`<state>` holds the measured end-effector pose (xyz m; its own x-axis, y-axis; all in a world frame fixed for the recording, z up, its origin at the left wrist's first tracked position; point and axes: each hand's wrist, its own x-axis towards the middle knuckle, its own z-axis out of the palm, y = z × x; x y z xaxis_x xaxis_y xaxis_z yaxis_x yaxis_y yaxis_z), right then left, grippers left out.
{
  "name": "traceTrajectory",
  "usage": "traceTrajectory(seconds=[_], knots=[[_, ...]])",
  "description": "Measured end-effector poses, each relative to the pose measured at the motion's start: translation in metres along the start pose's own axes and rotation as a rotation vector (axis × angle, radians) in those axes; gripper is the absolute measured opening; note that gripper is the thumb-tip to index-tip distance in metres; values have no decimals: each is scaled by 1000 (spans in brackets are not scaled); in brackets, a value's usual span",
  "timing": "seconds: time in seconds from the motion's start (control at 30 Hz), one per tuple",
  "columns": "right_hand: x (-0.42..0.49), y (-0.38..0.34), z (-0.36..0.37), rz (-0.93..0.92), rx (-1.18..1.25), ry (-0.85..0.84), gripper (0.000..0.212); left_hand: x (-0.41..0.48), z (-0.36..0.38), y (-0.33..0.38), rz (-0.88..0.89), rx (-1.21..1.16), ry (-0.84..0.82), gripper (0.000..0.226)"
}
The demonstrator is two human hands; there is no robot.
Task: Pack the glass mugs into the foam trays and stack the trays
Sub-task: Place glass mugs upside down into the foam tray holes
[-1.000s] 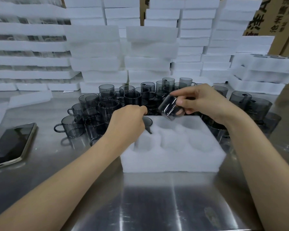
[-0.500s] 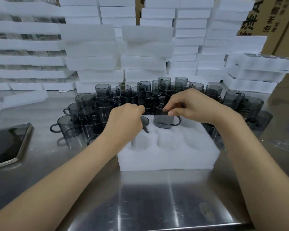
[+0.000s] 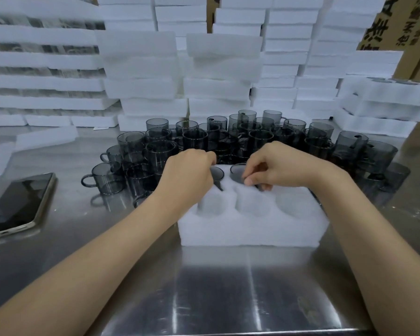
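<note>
A second ago the right hand (image 3: pixel 277 168) held a dark glass mug tilted in the air above the foam tray (image 3: pixel 252 229). Now that second mug (image 3: pixel 237 172) sits upright, sunk in the far-middle pocket with only its rim showing. The right fingers (image 3: pixel 250 181) are curled at its near side and seem to pinch the handle, so it looks seated but not yet let go.

The left hand (image 3: pixel 189 175) has stayed over the first mug (image 3: pixel 218 172) in the far-left pocket. Its fingers are curled and mostly hidden behind the back of the hand, so I cannot tell whether they grip the mug or only rest on it.

That puts two mugs in the tray. The three near pockets are empty, and the far-right pocket is hidden by the right hand. The tray is probably about a third full, and stacking comes later.

The loose mugs (image 3: pixel 194 139) stand crowded on the bench (image 3: pixel 228 287) just beyond the tray, within easy reach. Stacks of trays (image 3: pixel 141 69) rise at the far side, and a phone (image 3: pixel 17 202) lies at the left.
</note>
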<state>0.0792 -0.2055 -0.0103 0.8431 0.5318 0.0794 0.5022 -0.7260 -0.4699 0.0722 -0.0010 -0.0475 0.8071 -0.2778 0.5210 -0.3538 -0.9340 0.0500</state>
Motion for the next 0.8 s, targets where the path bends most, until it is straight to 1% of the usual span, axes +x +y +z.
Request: traceTrajectory(seconds=[0.07,0.17,0.23,0.27,0.3,0.33,0.37,0.4,0.43,0.47,0.5,0.53,0.6,0.67,0.73,0.8], knots=[[2,3,0,28,52,-15,9,0,0,-1,-14,-33,0,33],[3,8,0,51,52,-25,11,-1,1,-2,-18,-56,9,34],[1,12,0,46,147,-2,7,-2,2,-3,-25,-72,15,34],[1,14,0,34,250,87,3,-2,3,-3,-26,-79,19,35],[2,18,1,24,353,256,5,-2,3,-3,-26,-86,22,36],[4,23,2,24,385,469,7,-2,3,-3,-27,-93,24,36],[6,28,3,34,308,662,12,-2,3,-4,-29,-97,25,37],[9,33,4,55,162,769,21,-3,2,-4,-32,-99,25,37],[12,36,6,76,17,780,35,-3,2,-3,-33,-102,24,37],[14,39,9,103,-86,727,47,-3,2,-3,-33,-105,23,36],[15,42,11,137,-130,658,55,-4,2,-3,-33,-109,21,36],[16,45,12,162,-148,613,57,-4,2,-3,-34,-113,17,37],[18,50,13,161,-178,573,51,-4,2,-3,-37,-121,8,37],[20,51,15,144,-178,573,45,-4,2,-3,-41,-124,2,37],[20,48,13,140,-140,640,40,-4,1,-2,-46,-123,1,36],[17,45,9,136,-43,754,28,-4,1,-2,-51,-124,0,37]])
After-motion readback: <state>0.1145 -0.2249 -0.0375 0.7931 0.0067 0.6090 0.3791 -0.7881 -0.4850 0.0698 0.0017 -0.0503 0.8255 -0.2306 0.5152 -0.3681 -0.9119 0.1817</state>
